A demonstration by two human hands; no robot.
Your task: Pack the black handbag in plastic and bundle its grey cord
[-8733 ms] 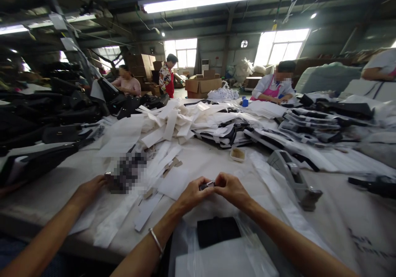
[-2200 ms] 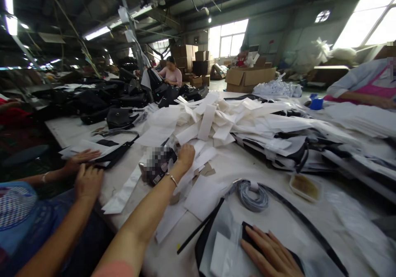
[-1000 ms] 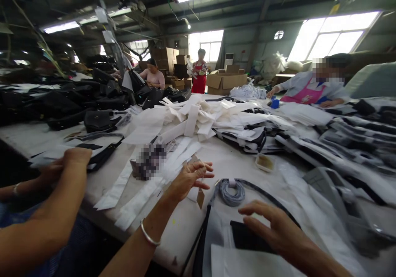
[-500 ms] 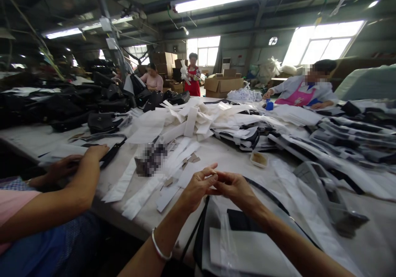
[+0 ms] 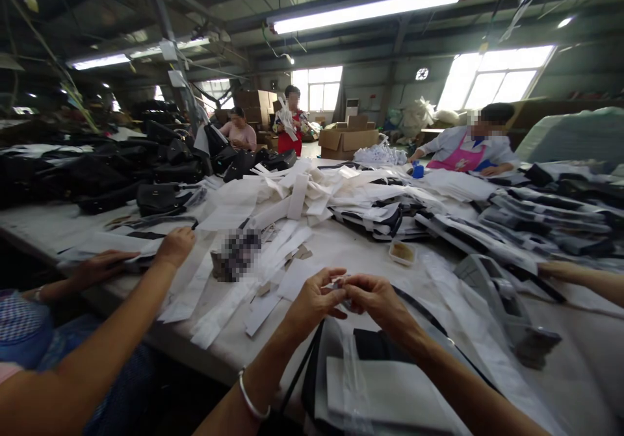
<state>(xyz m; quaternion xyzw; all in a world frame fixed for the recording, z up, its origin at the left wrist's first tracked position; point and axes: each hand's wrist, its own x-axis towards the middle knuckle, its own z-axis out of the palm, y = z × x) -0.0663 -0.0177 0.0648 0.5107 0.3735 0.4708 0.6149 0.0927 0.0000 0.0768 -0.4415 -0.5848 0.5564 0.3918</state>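
Note:
Fingertips together, my left hand (image 5: pixel 314 301) and my right hand (image 5: pixel 373 298) meet above the table edge. Between them is a small, pale, shiny bit, mostly hidden by the fingers; its kind I cannot make out. Both hands are closed in a pinch. Directly below lies a black bag (image 5: pixel 312 384) with a dark strap (image 5: pixel 424 309) curving out past my right hand. On the bag rest a white sheet (image 5: pixel 385 390) and a strip of clear plastic (image 5: pixel 351 371).
White paper strips (image 5: pixel 277 254) lie ahead, beside a tape dispenser (image 5: pixel 507 312) and a small tub (image 5: pixel 402 252). A co-worker's hands (image 5: pixel 175 247) work at left; another person's arm (image 5: pixel 580 280) reaches in at right. Black bags (image 5: pixel 160 199) are heaped far left.
My hands stay together, and a pale shiny bit now shows between the fingers. The co-worker's nearer hand at left has moved right and an arm has entered at right.

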